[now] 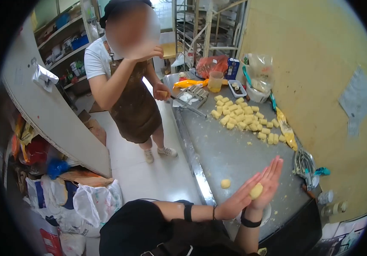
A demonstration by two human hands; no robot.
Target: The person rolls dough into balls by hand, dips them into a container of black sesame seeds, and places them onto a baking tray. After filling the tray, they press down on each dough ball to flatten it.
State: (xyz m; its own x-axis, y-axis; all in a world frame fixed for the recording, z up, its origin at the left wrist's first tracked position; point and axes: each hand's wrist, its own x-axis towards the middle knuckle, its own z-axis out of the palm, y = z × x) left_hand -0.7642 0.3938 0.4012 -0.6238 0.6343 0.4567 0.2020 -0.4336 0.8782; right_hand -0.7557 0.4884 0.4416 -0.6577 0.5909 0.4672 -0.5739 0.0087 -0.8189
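Observation:
My left hand and my right hand are raised over the metal table, palms facing, fingers stretched out. Between the palms sits a small yellow dough piece, pressed from both sides. A rounded dough ball lies on the table to the left of my hands. Farther back, a heap of short cut dough pieces is spread over the tabletop. Partly hidden below my wrists is a white bowl; its contents cannot be made out.
Across the table's left edge stands a person in a brown apron, holding a long thin tool by its wooden handle. Along the wall are a piping bag, a whisk, a plastic tub and a measuring jug.

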